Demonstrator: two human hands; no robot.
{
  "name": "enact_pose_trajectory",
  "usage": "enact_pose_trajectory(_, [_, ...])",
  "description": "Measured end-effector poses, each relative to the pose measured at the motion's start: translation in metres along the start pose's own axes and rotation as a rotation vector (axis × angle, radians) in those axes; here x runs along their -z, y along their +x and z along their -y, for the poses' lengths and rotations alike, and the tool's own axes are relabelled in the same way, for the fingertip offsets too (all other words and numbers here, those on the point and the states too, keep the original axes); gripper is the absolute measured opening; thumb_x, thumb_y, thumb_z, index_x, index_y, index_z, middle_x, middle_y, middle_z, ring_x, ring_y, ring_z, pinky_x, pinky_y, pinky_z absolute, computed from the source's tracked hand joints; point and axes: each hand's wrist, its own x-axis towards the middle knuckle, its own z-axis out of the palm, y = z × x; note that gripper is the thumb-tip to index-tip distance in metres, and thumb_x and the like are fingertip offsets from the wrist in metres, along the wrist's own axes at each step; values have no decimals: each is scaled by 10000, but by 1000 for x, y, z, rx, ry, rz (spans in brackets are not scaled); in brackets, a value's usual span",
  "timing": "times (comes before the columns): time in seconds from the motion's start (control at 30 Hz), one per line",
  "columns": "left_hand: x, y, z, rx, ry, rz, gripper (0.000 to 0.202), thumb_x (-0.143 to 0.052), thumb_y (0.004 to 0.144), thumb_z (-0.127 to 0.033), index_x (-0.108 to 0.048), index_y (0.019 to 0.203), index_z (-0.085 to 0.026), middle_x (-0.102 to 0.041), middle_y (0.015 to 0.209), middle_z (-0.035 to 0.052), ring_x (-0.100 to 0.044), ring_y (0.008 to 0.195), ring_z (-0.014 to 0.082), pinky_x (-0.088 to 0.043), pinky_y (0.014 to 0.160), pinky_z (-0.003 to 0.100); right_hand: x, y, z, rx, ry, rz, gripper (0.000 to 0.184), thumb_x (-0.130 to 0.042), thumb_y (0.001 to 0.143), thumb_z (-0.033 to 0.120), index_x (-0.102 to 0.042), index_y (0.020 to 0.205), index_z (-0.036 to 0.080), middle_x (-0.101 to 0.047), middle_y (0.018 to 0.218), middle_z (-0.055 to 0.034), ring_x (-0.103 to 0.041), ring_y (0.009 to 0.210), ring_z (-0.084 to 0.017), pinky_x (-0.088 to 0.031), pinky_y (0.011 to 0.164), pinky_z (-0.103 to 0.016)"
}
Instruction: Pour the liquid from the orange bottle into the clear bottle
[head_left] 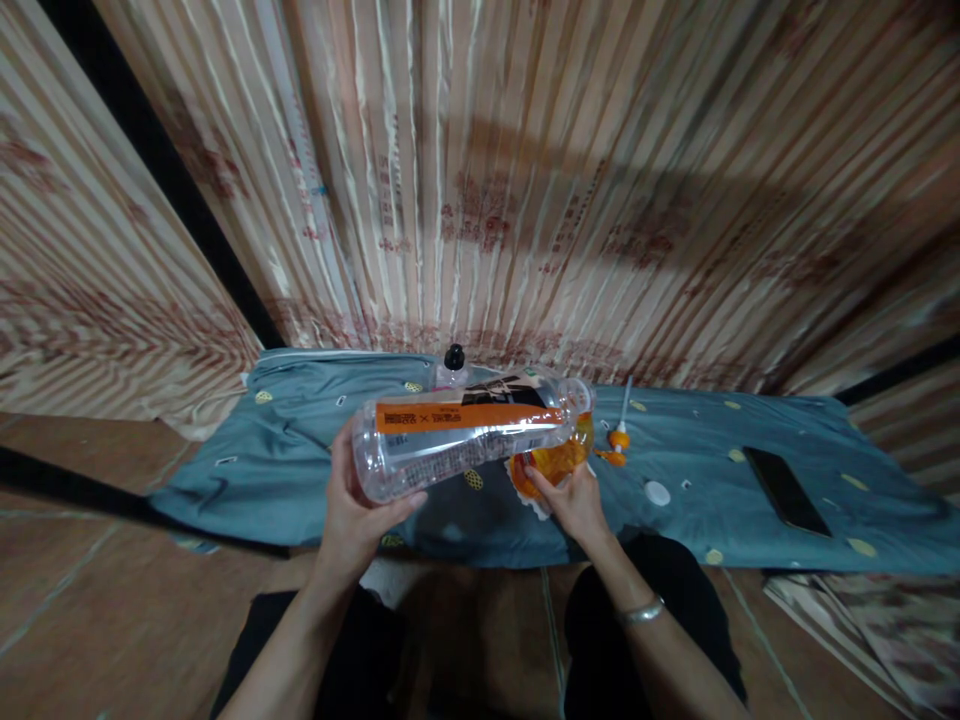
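Note:
My left hand point(358, 500) grips the base end of a large clear plastic bottle point(465, 435) with an orange label, held on its side with its mouth to the right. That mouth sits over an orange container point(551, 462), which my right hand point(574, 498) holds from below with closed fingers. Both hands are above a blue-grey cloth point(285, 470) spread on the floor.
On the cloth lie an orange pump nozzle point(619, 437) with a white tube, a white cap point(657, 492) and a black phone point(786, 490). A small bottle with a black cap point(454, 362) stands behind. Striped curtains point(525, 180) hang at the back. My knees are at the bottom.

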Motion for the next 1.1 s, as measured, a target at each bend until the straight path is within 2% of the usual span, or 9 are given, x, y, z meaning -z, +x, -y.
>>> enact_pose_trajectory(0.17, [2, 0, 2, 15, -16, -4, 1038, -1032, 453, -265, -594, 1393, -278, -699, 1366, 89, -704, 1243, 313, -620, 1027, 415, 0, 0, -1, -6, -3, -3, 711, -699, 684, 813, -615, 1047, 207, -803, 1008, -196, -784, 995, -427, -623, 862, -535])
enact_pose_trajectory(0.33, [0, 0, 0, 28, -28, -13, 1032, -1029, 452, -246, -600, 1390, -286, -686, 1386, 85, -697, 1255, 308, -609, 1048, 422, 0, 1, -2, 2, -13, -2, 711, -701, 678, 824, -612, 1028, 212, -805, 956, -193, -786, 939, -434, -627, 821, -551])
enact_pose_trajectory(0.5, [-1, 0, -3, 16, -24, -25, 1020, -1030, 440, -246, -611, 1369, -275, -707, 1328, 86, -722, 1190, 308, -650, 962, 404, 0, 1, -3, 5, 3, 4, 695, -716, 684, 809, -614, 1033, 217, -808, 963, -180, -789, 932, -419, -630, 822, -540])
enact_pose_trajectory(0.63, [-1, 0, -2, 22, -25, -23, 1034, -1030, 431, -242, -606, 1374, -274, -702, 1338, 89, -714, 1206, 304, -643, 974, 402, 1, 0, -1, -1, 17, -1, 713, -714, 687, 798, -612, 1080, 211, -809, 999, -183, -789, 965, -418, -627, 846, -537])
enact_pose_trajectory(1.0, [0, 0, 0, 43, -22, -11, 1058, -1037, 448, -262, -586, 1405, -272, -679, 1390, 104, -671, 1295, 352, -585, 1090, 511, 1, 0, 1, 1, 14, 6, 714, -723, 703, 756, -603, 1135, 200, -803, 1045, -188, -784, 1013, -421, -624, 877, -543])
enact_pose_trajectory(1.1, [0, -1, -1, 37, -22, 3, 1038, -1036, 472, -275, -585, 1406, -270, -662, 1417, 111, -660, 1313, 364, -603, 1066, 514, 1, 0, 1, -1, 6, 11, 716, -717, 707, 761, -605, 1132, 196, -804, 1040, -189, -784, 1011, -426, -626, 869, -543])
